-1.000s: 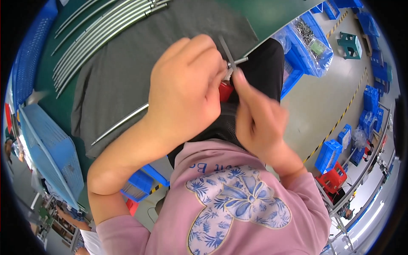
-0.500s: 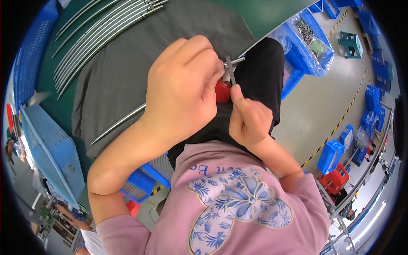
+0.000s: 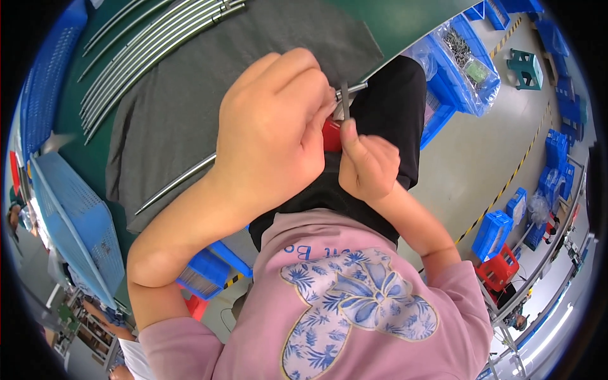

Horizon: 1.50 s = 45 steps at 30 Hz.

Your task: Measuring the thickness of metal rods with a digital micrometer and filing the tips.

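Note:
My left hand (image 3: 272, 120) is closed around a long thin metal rod (image 3: 180, 180). The rod slants across the grey cloth (image 3: 171, 120), passes behind my wrist, and its far end comes out to the right of my fingers. In my right hand (image 3: 370, 161) is a narrow, flat grey strip that looks like a file (image 3: 346, 104), pinched with the thumb along it. The file crosses the rod near that end; whether they touch I cannot tell. Something red (image 3: 331, 135) shows below the fingers, mostly hidden.
Several metal rods (image 3: 152, 54) lie side by side on the green table (image 3: 405, 19) at upper left. Blue baskets (image 3: 82, 221) stand at the left. A blue bin of small metal parts (image 3: 459, 57) sits beyond my knee, with a green stool (image 3: 524, 68) farther right.
My right hand has shifted slightly left and up, and the file has turned more upright against the rod. My left hand has barely moved.

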{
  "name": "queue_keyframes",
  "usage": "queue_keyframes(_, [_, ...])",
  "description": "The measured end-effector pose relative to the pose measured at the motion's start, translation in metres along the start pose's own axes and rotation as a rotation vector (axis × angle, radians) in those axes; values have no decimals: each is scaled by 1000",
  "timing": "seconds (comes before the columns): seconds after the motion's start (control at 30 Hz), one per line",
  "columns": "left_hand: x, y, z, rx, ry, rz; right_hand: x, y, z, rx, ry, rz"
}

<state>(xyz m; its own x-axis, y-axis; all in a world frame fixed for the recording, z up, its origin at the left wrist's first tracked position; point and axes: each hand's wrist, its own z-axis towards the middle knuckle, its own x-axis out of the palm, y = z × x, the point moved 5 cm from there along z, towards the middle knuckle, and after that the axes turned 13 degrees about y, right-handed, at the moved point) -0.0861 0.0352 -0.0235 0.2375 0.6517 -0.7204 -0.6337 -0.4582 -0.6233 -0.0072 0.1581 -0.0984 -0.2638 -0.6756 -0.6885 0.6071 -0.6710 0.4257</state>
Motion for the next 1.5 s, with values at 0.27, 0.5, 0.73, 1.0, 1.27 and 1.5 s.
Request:
queue_keyframes(0.27, [0, -2, -2, 7, -1, -2, -16, -4, 29, 45, 27, 95])
queue_keyframes(0.5, [3, -4, -6, -38, 31, -11, -45, 15, 35, 244, 363, 95])
queue_keyframes(0.73, [2, -6, -1, -11, 45, 14, -43, 10, 29, 193, 214, 78])
queue_keyframes(1.0, [3, -5, -5, -2, 4, -19, -31, 13, 40, 242, 247, 77])
queue_keyframes(1.27, [-2, -1, -1, 14, -20, 3, -11, 3, 42, 63, -50, 9])
queue_keyframes(1.5, [-2, -5, -3, 29, -7, 3, -5, 2, 33, 5, -109, -12])
